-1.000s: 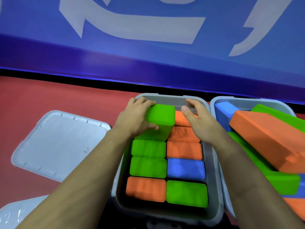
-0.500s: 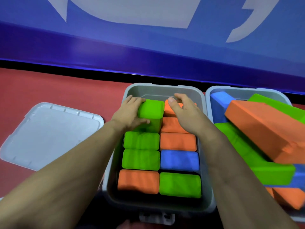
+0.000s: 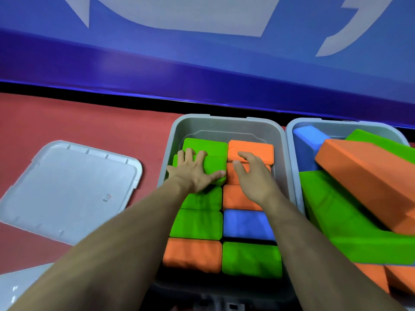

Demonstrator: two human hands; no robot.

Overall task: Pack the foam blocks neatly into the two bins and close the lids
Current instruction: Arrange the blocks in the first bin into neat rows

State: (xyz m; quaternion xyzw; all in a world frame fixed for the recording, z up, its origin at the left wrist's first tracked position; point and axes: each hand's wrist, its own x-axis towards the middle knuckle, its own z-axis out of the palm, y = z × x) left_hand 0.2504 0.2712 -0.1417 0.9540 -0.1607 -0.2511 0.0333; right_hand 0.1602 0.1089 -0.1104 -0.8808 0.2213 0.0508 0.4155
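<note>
Head view: the left hand (image 3: 195, 169) lies flat, fingers spread and straight, pressing a green block (image 3: 213, 167) down into the left bin (image 3: 224, 123) near its far left corner, likely to seat it level. The right hand (image 3: 253, 176) hovers relaxed, gripping nothing, over the orange blocks (image 3: 251, 149). The right bin (image 3: 294, 126) is heaped untidily and cut off; a lid (image 3: 67, 189) lies left.

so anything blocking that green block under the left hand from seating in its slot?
Nothing visible. The left hand presses flat on the green block, which sits slightly proud between two other green blocks. The right hand rests on the orange column beside it, not over it.
</note>
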